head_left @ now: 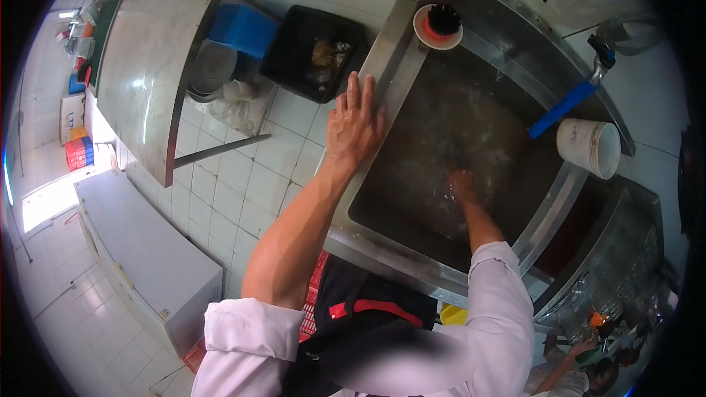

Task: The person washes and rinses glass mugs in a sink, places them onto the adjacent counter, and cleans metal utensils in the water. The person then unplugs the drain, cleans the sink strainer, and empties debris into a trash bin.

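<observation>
My left hand rests on the left metal rim of a sink, its fingers apart and nothing in it. Cloudy, dark water fills the basin. Into it reaches my right hand, partly under the surface, so its fingers and anything in them are hidden. A small white dish with a red and black brush sits at the sink's upper left corner. A blue hose hangs from the tap over the basin. By the right edge stands a white plastic tub.
A black bin with scraps and a blue container are beyond the sink's left side, near a steel table. A white chest stands lower left. At lower right, a co-worker's hand is near a cluttered counter.
</observation>
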Demonstrator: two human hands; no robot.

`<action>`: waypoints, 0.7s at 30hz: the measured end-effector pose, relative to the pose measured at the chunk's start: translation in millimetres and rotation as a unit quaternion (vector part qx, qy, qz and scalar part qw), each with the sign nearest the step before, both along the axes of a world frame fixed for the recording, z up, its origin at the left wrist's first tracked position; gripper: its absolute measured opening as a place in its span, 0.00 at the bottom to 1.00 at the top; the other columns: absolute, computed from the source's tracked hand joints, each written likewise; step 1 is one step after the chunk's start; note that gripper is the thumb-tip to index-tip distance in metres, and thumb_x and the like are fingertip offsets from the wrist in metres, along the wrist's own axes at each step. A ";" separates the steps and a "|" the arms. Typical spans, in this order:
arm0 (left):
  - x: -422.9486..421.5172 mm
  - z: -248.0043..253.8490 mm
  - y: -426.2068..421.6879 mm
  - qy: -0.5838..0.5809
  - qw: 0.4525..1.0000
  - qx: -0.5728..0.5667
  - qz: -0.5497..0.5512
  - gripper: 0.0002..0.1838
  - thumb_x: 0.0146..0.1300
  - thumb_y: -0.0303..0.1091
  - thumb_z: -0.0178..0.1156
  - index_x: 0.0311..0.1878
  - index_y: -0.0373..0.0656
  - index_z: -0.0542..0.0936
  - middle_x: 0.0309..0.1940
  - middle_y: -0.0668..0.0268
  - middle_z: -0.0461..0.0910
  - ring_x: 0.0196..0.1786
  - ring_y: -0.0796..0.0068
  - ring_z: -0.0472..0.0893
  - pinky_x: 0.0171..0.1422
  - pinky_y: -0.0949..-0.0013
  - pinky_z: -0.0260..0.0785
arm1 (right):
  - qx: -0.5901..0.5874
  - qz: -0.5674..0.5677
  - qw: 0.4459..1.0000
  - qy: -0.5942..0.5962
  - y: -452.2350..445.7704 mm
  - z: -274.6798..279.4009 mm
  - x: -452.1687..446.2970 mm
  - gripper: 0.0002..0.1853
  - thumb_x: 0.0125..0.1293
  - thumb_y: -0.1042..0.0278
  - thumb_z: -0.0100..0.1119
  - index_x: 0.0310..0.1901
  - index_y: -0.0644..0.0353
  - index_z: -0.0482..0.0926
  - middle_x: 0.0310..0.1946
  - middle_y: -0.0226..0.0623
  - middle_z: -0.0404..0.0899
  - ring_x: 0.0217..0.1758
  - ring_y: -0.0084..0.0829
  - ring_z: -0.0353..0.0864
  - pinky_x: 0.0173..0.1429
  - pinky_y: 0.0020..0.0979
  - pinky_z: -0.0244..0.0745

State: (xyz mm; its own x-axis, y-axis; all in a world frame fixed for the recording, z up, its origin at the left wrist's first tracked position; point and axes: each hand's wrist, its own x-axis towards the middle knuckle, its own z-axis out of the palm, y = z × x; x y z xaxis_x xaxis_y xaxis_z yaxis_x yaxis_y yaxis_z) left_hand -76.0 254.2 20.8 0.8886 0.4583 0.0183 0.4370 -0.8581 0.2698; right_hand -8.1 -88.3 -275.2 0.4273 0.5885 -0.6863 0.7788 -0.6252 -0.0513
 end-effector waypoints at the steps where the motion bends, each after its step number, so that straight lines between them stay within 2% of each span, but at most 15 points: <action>1: -0.4 -1.1 -0.2 -0.004 1.000 0.002 -0.001 0.35 0.68 0.43 0.55 0.75 0.40 0.60 0.74 0.44 0.59 0.65 0.44 0.71 0.65 0.50 0.69 | 0.032 0.011 0.999 -0.027 -3.3 -0.6 -2.8 0.18 0.63 0.68 0.56 0.55 0.55 0.80 0.49 0.43 0.84 0.44 0.45 0.86 0.44 0.49 0.79; 4: -1.1 -3.1 0.1 -0.012 1.000 0.008 -0.003 0.35 0.68 0.43 0.55 0.75 0.40 0.60 0.74 0.43 0.59 0.64 0.43 0.72 0.65 0.50 0.69 | 0.168 -0.048 0.982 -0.075 -1.5 30.4 -8.6 0.17 0.66 0.68 0.53 0.55 0.57 0.79 0.54 0.43 0.80 0.47 0.45 0.85 0.46 0.50 0.79; 7: -1.5 -4.0 -0.5 -0.010 1.000 0.009 -0.004 0.35 0.68 0.43 0.55 0.75 0.40 0.59 0.74 0.43 0.59 0.64 0.43 0.72 0.65 0.49 0.69 | 0.206 -0.063 0.972 -0.097 0.8 59.0 -15.4 0.14 0.66 0.68 0.54 0.53 0.59 0.79 0.55 0.43 0.76 0.51 0.46 0.82 0.51 0.49 0.78; 13: -1.9 -3.6 -0.8 -0.017 1.000 0.010 -0.003 0.35 0.68 0.43 0.56 0.75 0.40 0.60 0.73 0.43 0.60 0.63 0.44 0.73 0.64 0.50 0.70 | 0.434 -0.076 0.882 -0.165 12.2 97.9 -18.0 0.11 0.63 0.70 0.60 0.47 0.57 0.81 0.47 0.41 0.78 0.59 0.46 0.76 0.60 0.46 0.78; 18: -4.0 -0.6 2.0 -0.030 0.999 -0.013 -0.007 0.36 0.67 0.43 0.57 0.75 0.40 0.61 0.73 0.44 0.60 0.64 0.45 0.72 0.67 0.49 0.67 | 0.483 -0.140 0.854 -0.135 37.2 142.9 -22.6 0.08 0.62 0.71 0.64 0.43 0.57 0.83 0.47 0.41 0.78 0.56 0.48 0.78 0.60 0.46 0.78; 21: -5.8 -4.8 6.8 -0.064 0.998 0.004 -0.028 0.37 0.66 0.44 0.57 0.75 0.38 0.61 0.74 0.45 0.60 0.69 0.45 0.68 0.73 0.48 0.59 | 0.515 -0.162 0.832 -0.126 62.4 187.0 -22.6 0.08 0.61 0.72 0.66 0.42 0.57 0.83 0.45 0.40 0.79 0.52 0.49 0.80 0.58 0.45 0.79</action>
